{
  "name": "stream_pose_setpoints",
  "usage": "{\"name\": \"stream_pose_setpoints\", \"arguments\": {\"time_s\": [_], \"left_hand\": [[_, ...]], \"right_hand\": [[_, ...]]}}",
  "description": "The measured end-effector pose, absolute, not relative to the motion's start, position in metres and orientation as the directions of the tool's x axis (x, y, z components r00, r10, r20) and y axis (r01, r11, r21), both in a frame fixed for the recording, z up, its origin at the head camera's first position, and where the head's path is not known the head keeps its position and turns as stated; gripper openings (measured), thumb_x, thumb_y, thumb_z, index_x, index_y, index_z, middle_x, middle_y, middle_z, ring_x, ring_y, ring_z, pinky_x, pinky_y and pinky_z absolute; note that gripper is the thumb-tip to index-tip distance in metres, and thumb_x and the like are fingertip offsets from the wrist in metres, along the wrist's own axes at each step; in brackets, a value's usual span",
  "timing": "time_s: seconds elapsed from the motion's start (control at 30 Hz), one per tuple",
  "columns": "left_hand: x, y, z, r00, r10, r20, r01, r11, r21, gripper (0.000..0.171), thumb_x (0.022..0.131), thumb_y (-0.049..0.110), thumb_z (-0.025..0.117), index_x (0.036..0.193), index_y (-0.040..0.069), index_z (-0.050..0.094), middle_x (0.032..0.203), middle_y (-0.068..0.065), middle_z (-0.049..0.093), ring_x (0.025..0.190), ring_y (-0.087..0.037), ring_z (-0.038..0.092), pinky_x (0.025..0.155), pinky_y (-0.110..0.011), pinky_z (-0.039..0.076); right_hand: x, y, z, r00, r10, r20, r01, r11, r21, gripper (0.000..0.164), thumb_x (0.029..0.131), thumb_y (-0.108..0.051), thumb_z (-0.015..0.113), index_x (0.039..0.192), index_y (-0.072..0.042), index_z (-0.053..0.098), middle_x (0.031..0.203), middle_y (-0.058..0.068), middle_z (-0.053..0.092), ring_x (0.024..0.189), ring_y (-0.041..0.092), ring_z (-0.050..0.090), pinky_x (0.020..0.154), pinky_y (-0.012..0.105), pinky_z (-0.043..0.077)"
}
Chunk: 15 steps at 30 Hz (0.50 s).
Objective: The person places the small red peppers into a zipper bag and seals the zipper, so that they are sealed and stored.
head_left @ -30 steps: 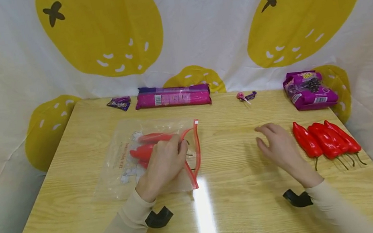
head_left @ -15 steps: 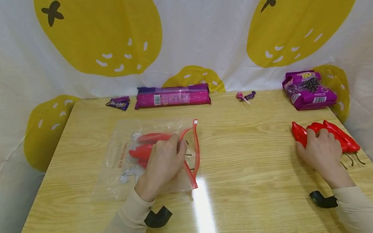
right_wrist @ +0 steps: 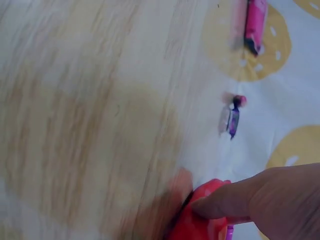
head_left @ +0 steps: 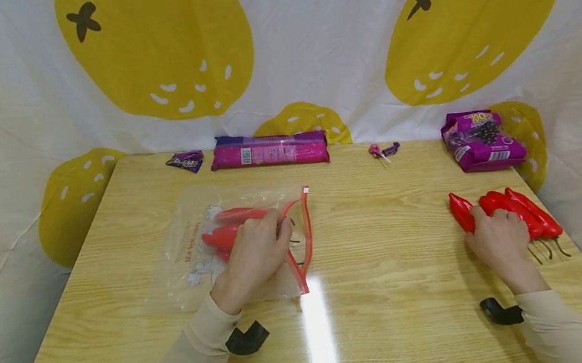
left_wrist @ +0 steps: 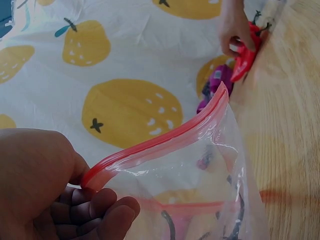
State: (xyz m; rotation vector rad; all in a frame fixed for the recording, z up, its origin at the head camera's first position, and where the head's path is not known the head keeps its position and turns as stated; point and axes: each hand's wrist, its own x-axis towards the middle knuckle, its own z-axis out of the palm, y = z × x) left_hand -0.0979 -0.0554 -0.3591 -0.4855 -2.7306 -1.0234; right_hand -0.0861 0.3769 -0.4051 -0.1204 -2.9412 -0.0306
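Note:
A clear zip bag (head_left: 168, 293) with a red zip edge (left_wrist: 155, 142) lies left of centre, its mouth spread toward the right. Several red peppers (head_left: 219, 238) with dark stems are inside it. My left hand (head_left: 253, 254) pinches the bag's zip edge between thumb and fingers and holds the mouth apart. Over at the right, my right hand (head_left: 501, 243) grips a red pepper (head_left: 460, 212), thumb pressed on its side in the right wrist view; the palm hides its stem end. Beside that hand lie other red peppers (head_left: 539, 215), partly covered by the fingers.
Along the back of the wooden table (head_left: 392, 318) lie a small purple wrapper (head_left: 186, 160), a long pink packet (head_left: 270, 150), a lollipop with a small purple sweet (head_left: 391, 149), and a purple bag (head_left: 485, 141). A fruit-printed cloth (head_left: 313, 32) hangs behind them.
My right hand has moved right from mid-table to the peppers and taken hold of the leftmost one, which has shifted slightly left. My left hand and the bag have stayed put.

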Motion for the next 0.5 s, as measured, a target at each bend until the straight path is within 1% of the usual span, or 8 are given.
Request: {"name": "stream_pose_setpoints", "arguments": {"time_s": [0.17, 0.27, 0.33, 0.4, 0.5], "left_hand": [[-0.098, -0.055, -0.360, -0.932, 0.242, 0.270, 0.360, 0.707, 0.609, 0.020, 0.091, 0.019, 0.053, 0.073, 0.012, 0.049, 0.049, 0.003, 0.040, 0.035, -0.008, 0.037, 0.033, -0.018, 0.026], [-0.098, -0.054, -0.360, -0.931, 0.244, 0.272, 0.363, 0.704, 0.611, 0.020, 0.091, 0.019, 0.052, 0.073, 0.012, 0.049, 0.049, 0.003, 0.040, 0.035, -0.007, 0.037, 0.033, -0.018, 0.026], [-0.098, -0.054, -0.359, -0.929, 0.245, 0.276, 0.366, 0.702, 0.611, 0.020, 0.091, 0.019, 0.052, 0.073, 0.012, 0.049, 0.049, 0.003, 0.040, 0.035, -0.007, 0.037, 0.033, -0.018, 0.026], [-0.098, -0.055, -0.360, -0.929, 0.244, 0.278, 0.367, 0.704, 0.608, 0.021, 0.091, 0.020, 0.051, 0.072, 0.012, 0.049, 0.049, 0.003, 0.040, 0.036, -0.007, 0.037, 0.033, -0.018, 0.026], [-0.098, -0.055, -0.359, -0.931, 0.243, 0.271, 0.362, 0.706, 0.608, 0.021, 0.092, 0.020, 0.051, 0.073, 0.012, 0.049, 0.050, 0.002, 0.040, 0.037, -0.007, 0.037, 0.034, -0.018, 0.026]], "right_hand": [[-0.085, 0.375, -0.405, -0.980, 0.074, 0.184, 0.076, 0.997, -0.001, 0.038, 0.071, -0.013, 0.068, 0.100, 0.004, 0.049, 0.082, 0.036, 0.050, 0.070, 0.054, 0.044, 0.060, 0.061, 0.035], [-0.085, 0.371, -0.403, -0.971, 0.055, 0.232, 0.050, 0.998, -0.028, 0.041, 0.071, -0.015, 0.069, 0.102, 0.004, 0.050, 0.084, 0.034, 0.050, 0.070, 0.051, 0.046, 0.058, 0.058, 0.035], [-0.086, 0.363, -0.398, -0.967, 0.053, 0.247, 0.033, 0.996, -0.082, 0.042, 0.072, -0.016, 0.068, 0.106, 0.003, 0.051, 0.089, 0.032, 0.048, 0.069, 0.048, 0.047, 0.055, 0.055, 0.037], [-0.086, 0.351, -0.392, -0.970, 0.052, 0.237, 0.016, 0.989, -0.150, 0.043, 0.075, -0.017, 0.067, 0.111, 0.002, 0.051, 0.095, 0.030, 0.047, 0.069, 0.046, 0.049, 0.054, 0.053, 0.039], [-0.089, 0.326, -0.381, -0.981, 0.019, 0.194, -0.037, 0.959, -0.282, 0.044, 0.079, -0.019, 0.066, 0.116, -0.001, 0.051, 0.104, 0.026, 0.047, 0.075, 0.040, 0.050, 0.057, 0.047, 0.043]]}}
